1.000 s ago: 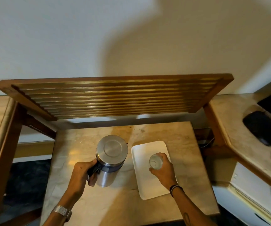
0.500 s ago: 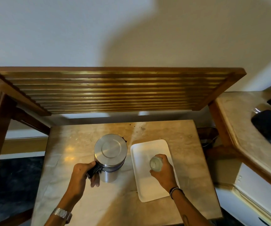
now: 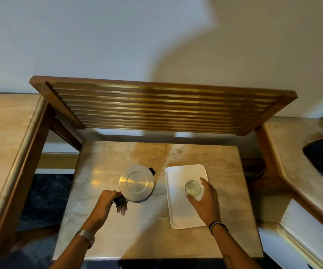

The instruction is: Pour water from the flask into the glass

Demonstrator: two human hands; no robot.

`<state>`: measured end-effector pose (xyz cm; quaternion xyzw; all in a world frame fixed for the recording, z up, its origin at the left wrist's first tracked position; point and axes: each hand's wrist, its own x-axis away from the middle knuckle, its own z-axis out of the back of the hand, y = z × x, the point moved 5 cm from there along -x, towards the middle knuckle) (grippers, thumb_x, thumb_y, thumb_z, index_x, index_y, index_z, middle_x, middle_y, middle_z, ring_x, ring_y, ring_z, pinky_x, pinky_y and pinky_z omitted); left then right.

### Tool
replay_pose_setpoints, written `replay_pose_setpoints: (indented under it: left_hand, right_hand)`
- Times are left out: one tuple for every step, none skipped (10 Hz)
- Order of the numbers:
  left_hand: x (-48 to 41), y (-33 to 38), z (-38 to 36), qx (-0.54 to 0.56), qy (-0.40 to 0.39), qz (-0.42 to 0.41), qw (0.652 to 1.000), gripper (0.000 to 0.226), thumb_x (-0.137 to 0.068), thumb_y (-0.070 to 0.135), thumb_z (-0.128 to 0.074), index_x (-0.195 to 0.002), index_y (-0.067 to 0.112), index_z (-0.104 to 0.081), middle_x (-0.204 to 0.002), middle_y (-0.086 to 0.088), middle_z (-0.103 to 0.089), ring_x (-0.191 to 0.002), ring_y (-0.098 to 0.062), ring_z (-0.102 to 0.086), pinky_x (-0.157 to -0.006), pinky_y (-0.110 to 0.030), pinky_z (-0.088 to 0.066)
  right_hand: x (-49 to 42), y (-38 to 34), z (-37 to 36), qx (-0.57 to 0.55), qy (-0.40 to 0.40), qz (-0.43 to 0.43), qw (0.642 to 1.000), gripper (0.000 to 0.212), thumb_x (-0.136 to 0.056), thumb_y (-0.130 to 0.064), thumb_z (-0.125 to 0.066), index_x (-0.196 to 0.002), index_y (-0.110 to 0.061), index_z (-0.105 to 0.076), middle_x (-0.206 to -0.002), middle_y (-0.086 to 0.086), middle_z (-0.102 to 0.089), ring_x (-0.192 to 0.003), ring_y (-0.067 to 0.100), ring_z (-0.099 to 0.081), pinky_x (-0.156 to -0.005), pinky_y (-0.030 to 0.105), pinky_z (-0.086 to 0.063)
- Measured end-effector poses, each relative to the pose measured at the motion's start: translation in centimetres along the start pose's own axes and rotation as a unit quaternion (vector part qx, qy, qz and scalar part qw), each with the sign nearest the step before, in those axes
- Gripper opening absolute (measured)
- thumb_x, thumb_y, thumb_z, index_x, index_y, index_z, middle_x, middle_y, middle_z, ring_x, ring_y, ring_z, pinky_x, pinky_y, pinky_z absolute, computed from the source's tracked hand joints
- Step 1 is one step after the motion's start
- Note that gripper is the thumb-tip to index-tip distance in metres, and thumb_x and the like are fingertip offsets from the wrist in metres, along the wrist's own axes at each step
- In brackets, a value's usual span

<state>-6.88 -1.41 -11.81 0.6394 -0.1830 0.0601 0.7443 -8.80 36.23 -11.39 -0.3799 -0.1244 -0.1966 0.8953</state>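
Glass [image 3: 192, 188] now upright on the white tray [image 3: 178, 214], right hand [image 3: 205, 197] loosened around it, left hand [image 3: 109, 200] still clamped on the flask [image 3: 136, 182] handle just left of the tray, ready for pouring.

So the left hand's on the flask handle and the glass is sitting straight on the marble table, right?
Not quite. The head view shows the glass standing on the white tray, not straight on the table. The left hand is on the flask handle.

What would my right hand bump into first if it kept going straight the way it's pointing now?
The right hand points away from you, curled around the glass on the white tray. Going straight on, it would probably push the glass first; beyond lie the tray's far rim and bare tabletop.
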Motion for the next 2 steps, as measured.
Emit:
replay_pose_setpoints:
  left_hand:
    - [0.0, -0.3, 0.2, 0.016, 0.011, 0.011, 1.000, 0.060, -0.114, 0.019, -0.040, -0.073, -0.002, -0.080, -0.064, -0.022, -0.077, -0.062, -0.025, -0.067, -0.079, -0.040, -0.056]
    - [1.4, -0.3, 1.8, 0.047, 0.062, 0.092, 0.993, 0.041, -0.109, 0.021, -0.063, -0.082, 0.001, -0.085, -0.089, -0.024, -0.082, -0.091, -0.034, -0.077, -0.102, -0.055, -0.054]
  right_hand:
    - [1.0, -1.5, 1.8, 0.042, 0.022, 0.030, 0.998, 0.072, -0.089, -0.035, -0.091, -0.151, -0.018, -0.060, -0.153, 0.009, -0.063, -0.144, 0.033, -0.054, -0.114, 0.047, -0.055]
    - [2.5, -4.8, 4.2, 0.064, 0.031, 0.069, 0.995, 0.061, -0.092, -0.037, -0.087, -0.145, -0.020, -0.065, -0.150, 0.006, -0.065, -0.140, 0.028, -0.056, -0.113, 0.042, -0.054]
